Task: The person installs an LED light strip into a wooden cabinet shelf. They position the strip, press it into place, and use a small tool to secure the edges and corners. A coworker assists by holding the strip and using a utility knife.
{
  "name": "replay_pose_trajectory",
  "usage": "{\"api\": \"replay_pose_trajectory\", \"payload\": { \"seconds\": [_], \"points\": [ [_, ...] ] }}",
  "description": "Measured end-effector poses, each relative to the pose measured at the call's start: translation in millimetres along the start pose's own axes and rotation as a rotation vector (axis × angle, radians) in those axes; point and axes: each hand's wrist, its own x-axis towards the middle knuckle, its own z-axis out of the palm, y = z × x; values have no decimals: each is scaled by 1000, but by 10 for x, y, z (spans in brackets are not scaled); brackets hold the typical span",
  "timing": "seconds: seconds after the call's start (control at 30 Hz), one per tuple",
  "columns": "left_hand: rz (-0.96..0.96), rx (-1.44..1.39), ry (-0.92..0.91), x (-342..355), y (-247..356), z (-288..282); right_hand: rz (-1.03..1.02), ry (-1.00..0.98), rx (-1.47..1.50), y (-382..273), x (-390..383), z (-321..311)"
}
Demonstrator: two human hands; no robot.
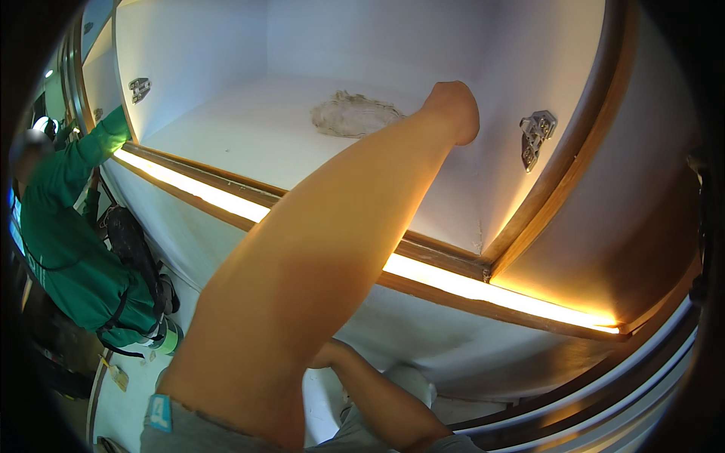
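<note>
1. A crumpled off-white rag (353, 115) is lying on the white floor of an open cabinet compartment (249, 128), toward the back and right of centre.
2. One hand (455, 109) is reaching deep into the compartment, just right of the rag; its bare forearm is running up from the lower edge and crossing the lit front rail. Only the back of the wrist and knuckles is showing; the fingers are turned away, so grip state cannot be determined. Whether it is touching the rag cannot be told either.
3. Which arm this is: it is entering from lower left, so it is being recorded as the left hand.
4. A second forearm (377, 400) is lying low in the view, below the cabinet; its hand is hidden behind the raised arm.
5. The compartment is holding only the rag. Metal hinge plates are sitting on its walls: one on the right wall (535, 136), one on the left wall (139, 88).
6. A glowing light strip (468, 285) is running along the wooden front rail (445, 253).
7. At the left edge, another person in a green long-sleeved top (68, 249) is reaching toward the cabinet's left end.
</note>
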Motion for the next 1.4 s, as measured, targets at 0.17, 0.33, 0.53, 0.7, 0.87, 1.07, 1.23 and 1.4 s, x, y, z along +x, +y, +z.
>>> {"api": "replay_pose_trajectory", "payload": {
  "seconds": [0.17,0.33,0.53,0.7,0.87,1.07,1.23,1.4],
  "points": [
    [15,-19,-10,236,32,147,-128,-17,164,245,222,-31],
    [67,-7,35,331,74,265,-278,84,98,499,347,16],
    [79,39,40,360,116,218,-279,-62,145,413,196,-14],
    [126,12,-27,337,128,162,-159,-52,150,414,190,0],
    [38,-285,-56,236,76,91,-192,-54,241,444,264,25],
    [-57,-536,-32,27,73,25,-63,-40,60,127,58,-31],
    [18,-329,-99,-100,126,-47,-72,-30,63,-31,-7,-17],
    [195,-56,-43,-325,157,-99,-95,-42,124,32,89,13]
  ]
}}
